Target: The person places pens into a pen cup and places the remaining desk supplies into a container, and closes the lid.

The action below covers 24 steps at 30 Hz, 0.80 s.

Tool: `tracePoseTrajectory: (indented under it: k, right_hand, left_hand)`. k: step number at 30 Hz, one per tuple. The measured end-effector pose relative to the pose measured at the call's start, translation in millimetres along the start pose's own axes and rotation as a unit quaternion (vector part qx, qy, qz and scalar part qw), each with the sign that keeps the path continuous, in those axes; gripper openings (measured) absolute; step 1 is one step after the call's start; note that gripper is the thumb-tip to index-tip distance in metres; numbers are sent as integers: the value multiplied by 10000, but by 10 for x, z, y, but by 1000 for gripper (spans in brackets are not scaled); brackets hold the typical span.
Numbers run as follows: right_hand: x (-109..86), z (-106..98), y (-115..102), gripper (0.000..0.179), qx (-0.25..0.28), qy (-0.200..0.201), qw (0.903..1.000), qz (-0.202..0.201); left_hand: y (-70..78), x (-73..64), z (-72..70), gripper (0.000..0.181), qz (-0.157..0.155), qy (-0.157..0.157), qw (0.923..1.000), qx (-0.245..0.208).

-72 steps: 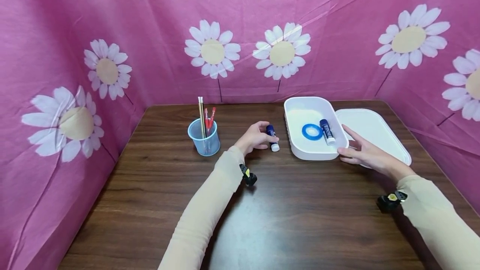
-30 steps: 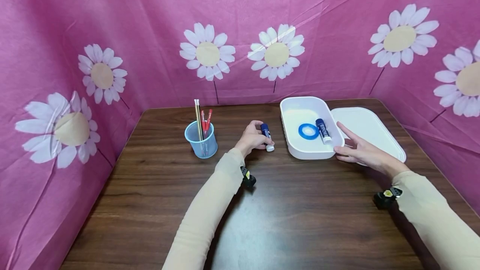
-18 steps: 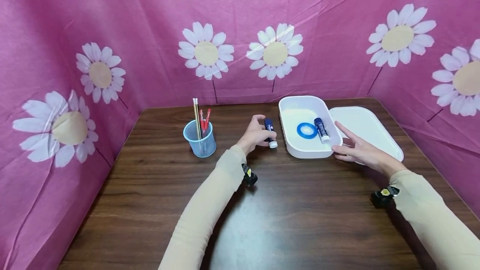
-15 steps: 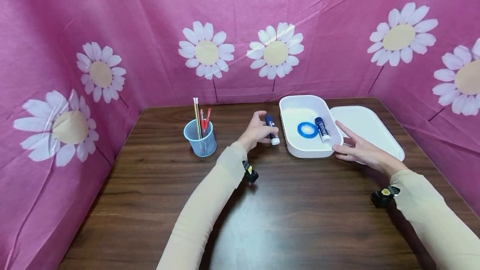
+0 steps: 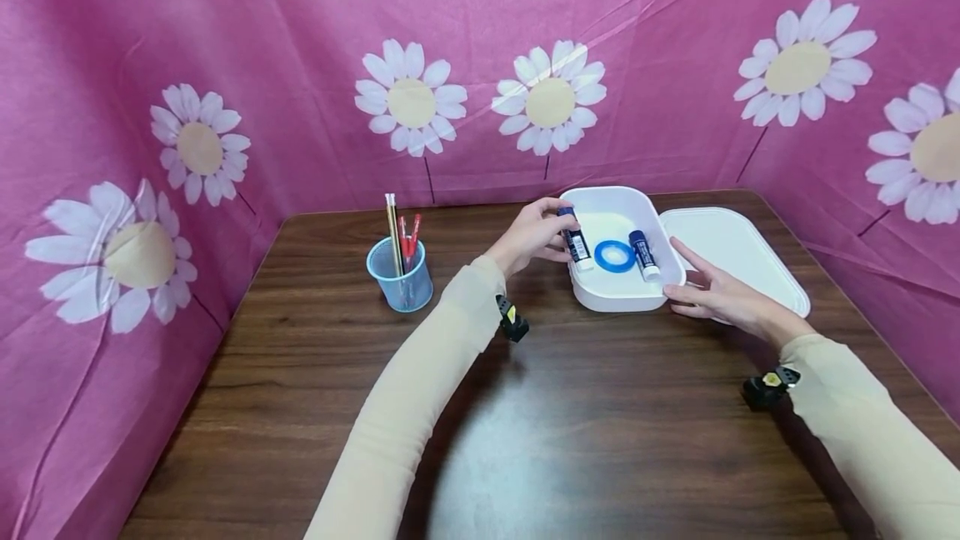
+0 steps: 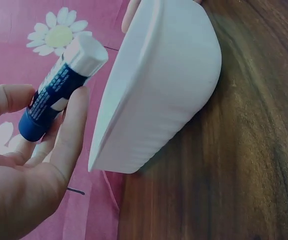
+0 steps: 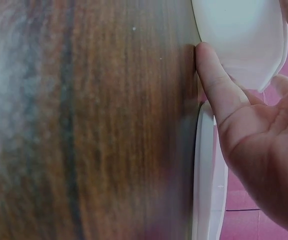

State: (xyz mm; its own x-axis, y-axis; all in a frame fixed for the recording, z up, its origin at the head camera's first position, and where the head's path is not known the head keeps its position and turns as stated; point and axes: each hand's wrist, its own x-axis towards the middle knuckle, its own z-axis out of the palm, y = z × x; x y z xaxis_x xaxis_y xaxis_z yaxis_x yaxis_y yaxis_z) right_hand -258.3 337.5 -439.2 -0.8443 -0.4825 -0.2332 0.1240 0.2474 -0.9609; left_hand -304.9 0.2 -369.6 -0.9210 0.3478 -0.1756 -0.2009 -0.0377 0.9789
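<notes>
A dark blue glue stick with a white end [image 5: 576,240] is pinched between thumb and fingers of my left hand [image 5: 536,232], over the left wall of the white plastic box [image 5: 630,304]. The left wrist view has this glue stick [image 6: 59,90] held in the air beside the box wall [image 6: 154,95]. Inside the box lie a blue tape roll [image 5: 601,257] and a second glue stick [image 5: 643,255]. With fairly straight fingers, my right hand [image 5: 712,294] touches the box's front right corner; the right wrist view shows its fingers [image 7: 216,82] against the box [image 7: 239,40].
A white lid [image 5: 738,252] lies flat right of the box, partly behind my right hand. To the left stands a light blue mesh cup [image 5: 405,286] with pencils and red pens. The wooden table [image 5: 600,423] ends at a pink flowered curtain [image 5: 480,23].
My left hand has lifted the glue stick off the table and carried it right, over the box's left rim. My right hand stays at the box corner.
</notes>
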Motion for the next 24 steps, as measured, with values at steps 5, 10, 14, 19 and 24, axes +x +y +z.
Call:
tracePoseTrajectory:
  k: [5, 10, 14, 19, 24]
  right_hand:
    - [-28, -7, -4, 92, 8, 11, 10000, -4]
    - [-40, -17, -7, 93, 37, -2, 10000, 16]
    - [-27, -18, -15, 93, 13, 7, 10000, 64]
    - [-17, -15, -31, 94, -36, 24, 10000, 87]
    - [-28, 9, -61, 94, -38, 61, 9999, 98]
  left_hand:
    - [28, 11, 38, 51, -151, -87, 9998, -55]
    - [33, 39, 42, 52, -240, -136, 9995, -183]
    - [36, 71, 56, 56, -366, -246, 9990, -19]
    - [51, 119, 121, 53, -540, -233, 9977, 344]
    - [96, 211, 213, 44, -722, -250, 9937, 817]
